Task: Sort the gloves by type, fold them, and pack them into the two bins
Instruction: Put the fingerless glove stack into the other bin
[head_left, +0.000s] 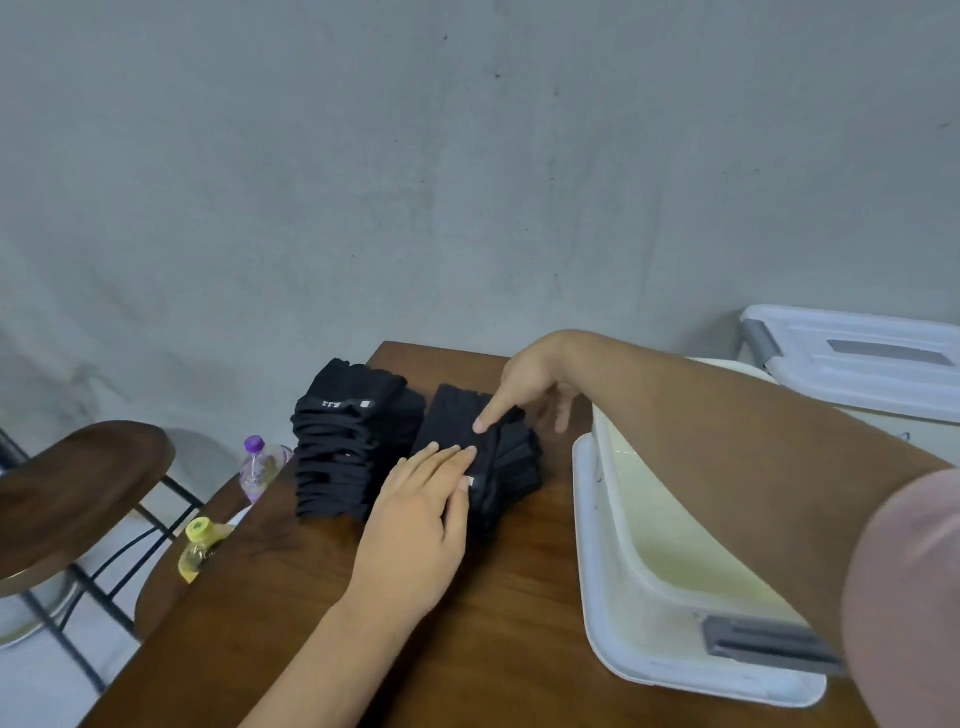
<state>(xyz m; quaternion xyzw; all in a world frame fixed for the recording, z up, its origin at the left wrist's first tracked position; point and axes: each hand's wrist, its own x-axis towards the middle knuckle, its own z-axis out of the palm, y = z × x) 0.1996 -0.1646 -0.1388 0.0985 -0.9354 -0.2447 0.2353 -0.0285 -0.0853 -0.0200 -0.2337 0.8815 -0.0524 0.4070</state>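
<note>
Two stacks of folded black gloves stand on the brown table (322, 597). The taller left stack (348, 447) shows a small white label on top. The lower right stack (498, 457) lies under both hands. My left hand (421, 525) rests flat on its near left side with the fingers straight. My right hand (524, 389) reaches over from the right and presses its index finger on the top glove, the other fingers loosely bent behind the stack. An open white bin (613, 525) stands right of the stacks, and what shows of its inside is bare.
A second white bin with its lid on (852, 358) sits behind the open one at the far right. Two small bottles, one purple-capped (257, 467) and one yellow-capped (200, 545), stand by the table's left edge. A dark wooden stool (78, 493) is at the left. A grey wall is behind.
</note>
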